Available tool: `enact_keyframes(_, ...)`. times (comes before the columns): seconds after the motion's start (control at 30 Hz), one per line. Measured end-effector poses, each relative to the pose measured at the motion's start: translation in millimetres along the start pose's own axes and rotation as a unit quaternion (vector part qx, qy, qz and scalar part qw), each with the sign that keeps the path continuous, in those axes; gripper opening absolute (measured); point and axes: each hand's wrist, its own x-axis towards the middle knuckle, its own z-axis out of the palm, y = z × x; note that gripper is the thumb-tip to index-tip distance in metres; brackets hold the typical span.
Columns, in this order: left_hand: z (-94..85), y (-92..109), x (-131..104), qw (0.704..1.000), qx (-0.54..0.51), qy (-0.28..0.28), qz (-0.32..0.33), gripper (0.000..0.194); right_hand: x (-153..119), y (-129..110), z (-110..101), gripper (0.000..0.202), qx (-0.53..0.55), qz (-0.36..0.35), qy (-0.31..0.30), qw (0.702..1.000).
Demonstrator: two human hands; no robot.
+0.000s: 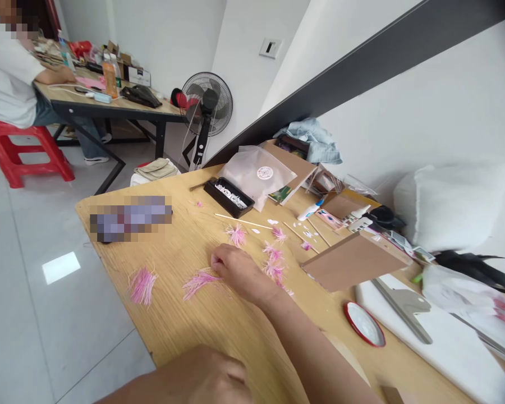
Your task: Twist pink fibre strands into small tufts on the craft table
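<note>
My right hand (238, 272) rests low over the wooden table with its fingers curled closed at the end of a pink fringe bundle (200, 283), whose strands fan out to the left. Nearer the camera, my left hand (210, 377) is curled at the bottom edge; its palm and whatever it may hold are hidden. A second pink bundle (143, 286) lies apart near the table's left edge. Beyond my right hand are a fluffy pink tuft (236, 235) and another small one (279, 234). More pink tufts (273, 264) lie in a row right of my hand.
On the table (172, 247) are a black tray (228, 197) of white pieces, thin sticks (244, 221), a glue bottle (310, 210), an upright cardboard piece (356, 261), a red-rimmed lid (364, 324) and a clipboard (404, 308). A fan (208, 104) and a seated person (8, 73) are farther back.
</note>
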Motion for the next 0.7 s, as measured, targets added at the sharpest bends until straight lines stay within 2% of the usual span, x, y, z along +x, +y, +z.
enact_keyframes(0.2, 3.9, -4, -2, 1.0, -0.006, 0.016, 0.016, 0.063, 2, 5, 1, 0.018, -0.024, -0.024, -0.017, 0.999)
enact_keyframes(0.43, 1.6, 1, -1, 1.0, -0.001, 0.01, 0.014, 0.065, 0, 0, 0, 0.02, -0.062, -0.016, -0.021, 0.998)
enact_keyframes(0.7, -1.9, 5, -1, 1.0, 0.015, 0.0, -0.014, 0.059, -7, -7, -22, 0.018, -0.041, 0.025, 0.009, 0.999)
